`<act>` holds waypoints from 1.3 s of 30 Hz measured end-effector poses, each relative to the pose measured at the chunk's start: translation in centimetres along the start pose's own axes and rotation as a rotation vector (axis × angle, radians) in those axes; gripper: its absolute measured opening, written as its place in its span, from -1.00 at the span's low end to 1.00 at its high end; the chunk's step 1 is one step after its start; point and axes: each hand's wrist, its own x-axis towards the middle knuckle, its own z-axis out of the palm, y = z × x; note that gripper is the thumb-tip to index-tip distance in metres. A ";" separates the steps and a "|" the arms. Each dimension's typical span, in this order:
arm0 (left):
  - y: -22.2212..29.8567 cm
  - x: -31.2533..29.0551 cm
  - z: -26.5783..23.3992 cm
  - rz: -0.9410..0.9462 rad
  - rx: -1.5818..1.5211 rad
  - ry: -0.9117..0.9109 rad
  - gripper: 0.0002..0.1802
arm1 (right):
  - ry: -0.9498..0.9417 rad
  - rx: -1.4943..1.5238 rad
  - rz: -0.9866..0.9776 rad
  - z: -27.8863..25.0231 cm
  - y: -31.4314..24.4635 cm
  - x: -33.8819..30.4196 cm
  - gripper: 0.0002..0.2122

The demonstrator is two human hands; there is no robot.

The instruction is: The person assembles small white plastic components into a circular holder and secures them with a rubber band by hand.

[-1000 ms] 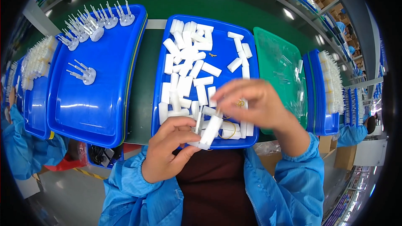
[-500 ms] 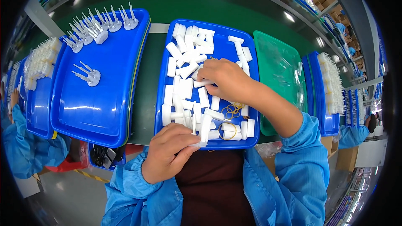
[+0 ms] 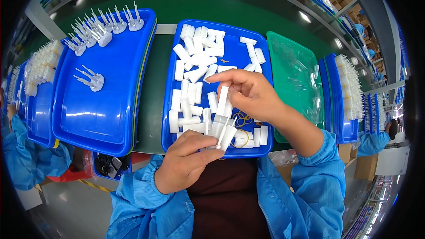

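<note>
My left hand (image 3: 183, 159) is closed on the base of a white pronged part (image 3: 218, 142), above the near edge of a blue tray (image 3: 167, 135). One white block (image 3: 229, 135) sits on that part, leaning over the prongs. A second white block (image 3: 223, 101) stands above it, pinched by my right hand (image 3: 256, 92), its lower end at the prongs. The right index finger stretches out to the left; the fingertips behind the block are partly hidden. Loose white blocks (image 3: 200, 57) lie heaped in the tray around both hands.
Yellow rubber bands (image 3: 242, 118) lie in the tray. At left, another blue tray (image 3: 95, 121) carries several upright pronged parts (image 3: 104, 37) and a single one (image 3: 91, 79). A green tray (image 3: 290, 57) with clear pieces stands at right, beside stacked white parts (image 3: 347, 86).
My right hand has picked a white block from the heap and drawn it toward me, over the pronged part. My left hand has shifted slightly right, tilting the part.
</note>
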 end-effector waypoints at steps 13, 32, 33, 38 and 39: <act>-0.2 -0.2 0.3 -0.019 -0.016 0.026 -0.67 | 0.024 0.196 0.089 -0.2 -0.5 -1.9 -0.82; 0.2 -0.6 -0.2 -0.208 -0.241 0.043 -0.75 | -0.259 -0.113 -0.234 -0.8 0.0 -3.0 -0.85; 0.3 -0.7 -0.3 -0.213 -0.204 0.048 -0.76 | -0.285 -0.156 -0.282 -1.2 0.0 -2.6 -0.82; 0.1 -0.3 -1.3 -0.125 -0.061 0.065 -0.75 | -0.076 -0.552 -0.509 -1.9 0.9 0.4 -0.73; 0.1 -0.3 -1.4 -0.121 -0.049 0.070 -0.74 | -0.149 -0.816 -0.594 -1.8 1.0 0.8 -0.76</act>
